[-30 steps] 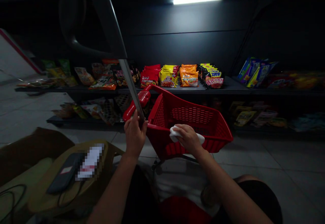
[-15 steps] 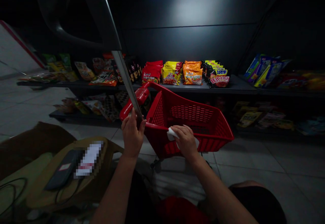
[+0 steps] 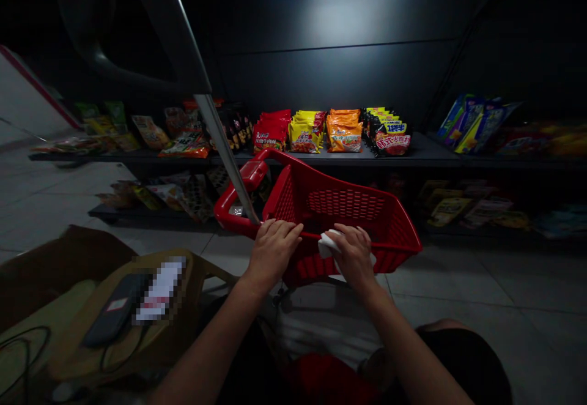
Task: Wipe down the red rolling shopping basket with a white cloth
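Observation:
A red plastic shopping cart (image 3: pixel 339 206) with perforated basket walls stands in front of me. My left hand (image 3: pixel 274 246) lies over the near rim of its basket, fingers curled across the edge. Farther right along the same rim, my right hand (image 3: pixel 353 252) presses a white cloth (image 3: pixel 328 243) against the plastic. The cloth's folds show on both sides of that hand; the part under the palm is hidden. Left of my hands is the cart's red handle (image 3: pixel 224 212), with a metal pole (image 3: pixel 224 148) rising in front of it.
Behind the cart, a dark shelf (image 3: pixel 426 157) carries noodle packets (image 3: pixel 343 133) and other snack bags. A stool (image 3: pixel 183 307) with a dark phone-like device (image 3: pixel 117 307) and cables is at lower left. Tiled floor (image 3: pixel 458 276) lies to the right.
My left hand has left the pole's base and moved right onto the basket rim. My right hand has slid slightly right along the rim with the cloth.

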Action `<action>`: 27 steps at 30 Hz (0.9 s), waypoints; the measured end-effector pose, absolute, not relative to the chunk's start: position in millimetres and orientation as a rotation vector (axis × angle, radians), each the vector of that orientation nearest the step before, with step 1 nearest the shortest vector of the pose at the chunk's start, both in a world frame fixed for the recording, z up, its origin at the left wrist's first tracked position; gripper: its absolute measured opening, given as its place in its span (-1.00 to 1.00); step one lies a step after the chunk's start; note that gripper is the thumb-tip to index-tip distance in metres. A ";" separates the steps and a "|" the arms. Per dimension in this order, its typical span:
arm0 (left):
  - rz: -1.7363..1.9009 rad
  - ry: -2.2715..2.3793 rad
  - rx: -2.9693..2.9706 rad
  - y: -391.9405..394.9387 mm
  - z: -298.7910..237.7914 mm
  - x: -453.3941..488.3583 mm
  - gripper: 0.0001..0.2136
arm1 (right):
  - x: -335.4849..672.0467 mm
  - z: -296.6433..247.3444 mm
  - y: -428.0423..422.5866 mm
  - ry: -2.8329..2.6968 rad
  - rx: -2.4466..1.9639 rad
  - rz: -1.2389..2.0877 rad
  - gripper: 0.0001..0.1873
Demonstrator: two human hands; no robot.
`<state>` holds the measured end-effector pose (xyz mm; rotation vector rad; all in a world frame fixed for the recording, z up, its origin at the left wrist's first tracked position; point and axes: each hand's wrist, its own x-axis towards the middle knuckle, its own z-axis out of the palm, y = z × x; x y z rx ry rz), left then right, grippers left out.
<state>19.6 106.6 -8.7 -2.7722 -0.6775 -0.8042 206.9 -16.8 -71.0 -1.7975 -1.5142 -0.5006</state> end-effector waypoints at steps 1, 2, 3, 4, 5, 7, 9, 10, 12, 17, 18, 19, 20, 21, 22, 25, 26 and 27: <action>-0.791 -0.679 -2.774 107.4 -9.1 19.7 -0.72 | 203.1 -71.5 -18.0 -1.456 -1.843 -0.509 -0.74; -0.789 -0.679 -2.769 107.4 -9.5 19.8 -0.74 | 197.0 -71.0 -17.5 -1.418 -1.881 -0.503 -0.72; -0.787 -0.680 -2.762 106.8 -9.9 19.9 -0.75 | 189.7 -69.8 -15.4 -1.409 -1.902 -0.487 -0.69; -0.783 -0.687 -2.755 105.9 -10.2 20.0 -0.75 | 182.8 -68.2 -12.5 -1.423 -1.906 -0.468 -0.65; -0.779 -0.697 -2.749 105.0 -10.3 20.1 -0.75 | 177.9 -66.7 -9.6 -1.454 -1.897 -0.451 -0.62; -0.780 -0.720 -2.735 103.7 -10.0 20.1 -0.76 | 178.7 -66.1 -8.4 -1.520 -1.864 -0.431 -0.61; -0.787 -0.729 -2.723 103.4 -9.8 19.8 -0.77 | 195.1 -70.3 -18.1 -1.529 -1.854 -0.444 -0.65; -0.792 -0.729 -2.718 103.5 -10.1 19.7 -0.77 | 207.2 -74.1 -26.9 -1.507 -1.866 -0.461 -0.67; -0.798 -0.722 -2.709 103.7 -11.6 19.8 -0.77 | 231.4 -82.3 -47.8 -1.420 -1.909 -0.507 -0.70; -0.833 -0.718 -2.655 104.1 -17.8 21.4 -0.78 | 231.9 -87.5 -61.2 -1.289 -1.971 -0.501 -0.69; -0.843 -0.715 -2.646 104.2 -18.5 21.5 -0.78 | 221.5 -85.9 -54.1 -1.315 -1.964 -0.478 -0.66; -0.850 -0.709 -2.643 104.4 -18.9 21.4 -0.78 | 210.9 -84.3 -45.7 -1.350 -1.950 -0.460 -0.62; -0.857 -0.700 -2.644 104.7 -19.1 21.1 -0.78 | 202.0 -83.2 -37.7 -1.392 -1.933 -0.450 -0.58; -0.860 -0.691 -2.648 105.0 -19.0 20.6 -0.78 | 196.7 -83.0 -31.8 -1.436 -1.916 -0.447 -0.55; -0.859 -0.688 -2.651 105.3 -18.9 20.2 -0.78 | 196.1 -83.9 -29.2 -1.475 -1.902 -0.452 -0.53; -0.848 -0.699 -2.657 106.0 -18.7 19.0 -0.78 | 223.1 -92.8 -47.2 -1.498 -1.899 -0.497 -0.57; -0.848 -0.705 -2.660 106.2 -18.8 18.9 -0.78 | 238.8 -97.1 -60.0 -1.467 -1.920 -0.520 -0.59; -0.849 -0.708 -2.665 106.2 -19.0 18.9 -0.78 | 254.9 -101.4 -73.9 -1.415 -1.952 -0.549 -0.60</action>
